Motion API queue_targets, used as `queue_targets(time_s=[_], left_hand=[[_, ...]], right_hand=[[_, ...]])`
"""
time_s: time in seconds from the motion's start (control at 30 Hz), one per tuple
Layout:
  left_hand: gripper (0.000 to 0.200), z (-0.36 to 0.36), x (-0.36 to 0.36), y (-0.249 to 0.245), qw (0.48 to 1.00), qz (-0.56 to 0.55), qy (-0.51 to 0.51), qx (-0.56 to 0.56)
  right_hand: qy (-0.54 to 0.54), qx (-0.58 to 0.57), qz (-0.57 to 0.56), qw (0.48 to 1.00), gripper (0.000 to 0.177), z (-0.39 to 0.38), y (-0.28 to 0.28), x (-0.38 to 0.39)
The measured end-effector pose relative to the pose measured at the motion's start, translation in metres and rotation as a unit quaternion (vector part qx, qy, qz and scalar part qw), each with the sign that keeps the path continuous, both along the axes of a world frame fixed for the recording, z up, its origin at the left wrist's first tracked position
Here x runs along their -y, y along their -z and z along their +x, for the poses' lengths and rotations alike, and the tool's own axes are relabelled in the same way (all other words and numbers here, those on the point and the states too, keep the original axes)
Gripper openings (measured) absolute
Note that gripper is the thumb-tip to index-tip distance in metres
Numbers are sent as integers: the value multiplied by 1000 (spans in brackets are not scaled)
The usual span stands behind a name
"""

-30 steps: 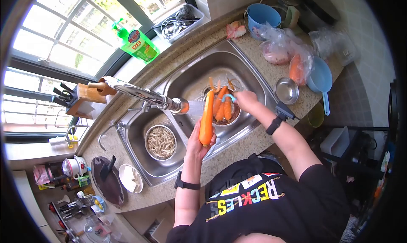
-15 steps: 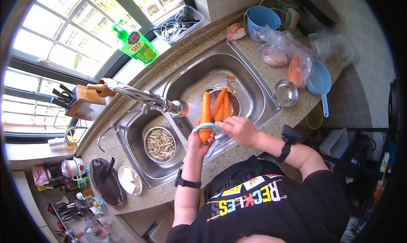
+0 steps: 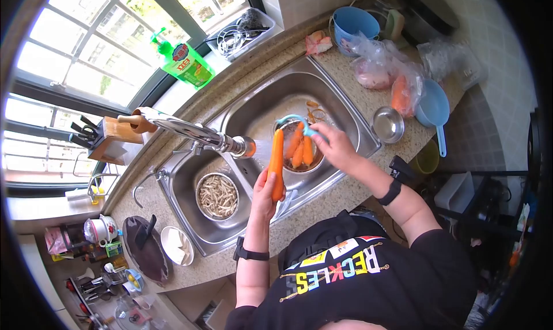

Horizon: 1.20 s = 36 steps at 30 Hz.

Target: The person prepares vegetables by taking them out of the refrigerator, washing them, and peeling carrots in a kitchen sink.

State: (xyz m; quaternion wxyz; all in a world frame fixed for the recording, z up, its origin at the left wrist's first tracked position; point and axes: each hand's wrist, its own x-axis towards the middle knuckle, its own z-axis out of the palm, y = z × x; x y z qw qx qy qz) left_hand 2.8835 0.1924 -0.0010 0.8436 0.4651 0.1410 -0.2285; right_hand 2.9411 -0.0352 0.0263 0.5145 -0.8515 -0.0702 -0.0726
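My left hand [image 3: 265, 193] is closed around the lower end of an orange carrot [image 3: 277, 160], which points up toward the far side of the right sink basin. In my right hand [image 3: 339, 148] is a light blue peeler [image 3: 313, 133]. Its curved head reaches over to the carrot's upper tip. Just beyond my hands, several more carrots [image 3: 297, 153] lie in a round metal bowl [image 3: 318, 161] in the right basin. Orange peelings [image 3: 315, 113] lie on the basin floor near that bowl. Beside the held carrot, the faucet [image 3: 242, 146] lets out a spray of water.
In the left basin [image 3: 190, 215] stands a metal bowl filled with pale, slender pieces [image 3: 217, 197]. A small steel bowl [image 3: 388, 125], a blue strainer-shaped pan [image 3: 433, 106] and bagged food [image 3: 374, 73] sit on the right counter. Green soap bottle [image 3: 187, 63] stands at the window.
My right hand has moved the peeler up and away, from the carrot's lower part near my left hand to its upper tip. The carrot stays in my left hand, slightly shifted.
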Motion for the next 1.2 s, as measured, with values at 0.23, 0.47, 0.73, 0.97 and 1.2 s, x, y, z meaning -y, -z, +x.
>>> queue_targets(time_s=[0.23, 0.47, 0.73, 0.97, 1.2], left_hand=[[44, -5, -7, 1, 995, 82, 16, 50], [45, -3, -12, 7, 991, 118, 4, 60], [39, 9, -15, 13, 999, 2, -38, -2], [45, 30, -1, 23, 973, -169, -38, -153], [42, 22, -1, 6, 973, -171, 36, -150]], right_hand=[[-110, -217, -305, 921, 17, 14, 23, 22], [-86, -105, 5, 991, 18, 7, -3, -4], [-60, -224, -199, 952, 22, 2, 23, 9], [-86, 75, -116, 987, 20, -37, 6, -24], [-67, 146, -221, 962, 28, 10, 36, -20]])
